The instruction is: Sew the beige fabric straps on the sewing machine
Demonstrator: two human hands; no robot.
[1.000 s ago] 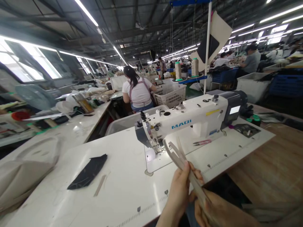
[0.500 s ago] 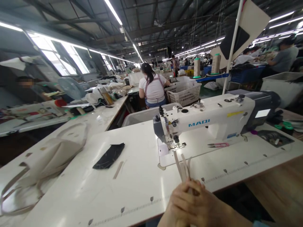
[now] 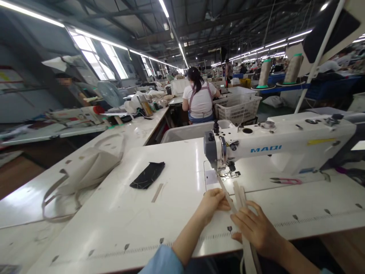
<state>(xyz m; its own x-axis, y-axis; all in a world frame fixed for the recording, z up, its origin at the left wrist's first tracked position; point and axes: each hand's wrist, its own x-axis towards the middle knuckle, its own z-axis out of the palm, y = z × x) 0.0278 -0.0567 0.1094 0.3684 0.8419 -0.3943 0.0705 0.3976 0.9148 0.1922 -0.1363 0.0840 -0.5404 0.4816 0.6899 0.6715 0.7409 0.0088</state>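
Observation:
My left hand (image 3: pixel 212 203) pinches a beige strap (image 3: pixel 228 195) just in front of the sewing machine's needle area (image 3: pixel 229 173). Close beside it, my right hand (image 3: pixel 256 228) holds a bundle of several beige straps (image 3: pixel 238 193) whose ends point toward the needle and whose tails hang off the table edge. The white MAQI sewing machine (image 3: pixel 273 146) stands behind both hands on the white table (image 3: pixel 119 224).
A black fabric piece (image 3: pixel 147 175) and a short beige strip (image 3: pixel 157 192) lie left of the machine. A beige bag with handles (image 3: pixel 85 171) sits farther left. Pink snips (image 3: pixel 286 180) rest under the machine arm. A seated person (image 3: pixel 199 101) works ahead beside a white basket (image 3: pixel 236 108).
My hands have separated and moved forward onto the table, bringing the strap ends up to the needle area. The camera has swung left and down.

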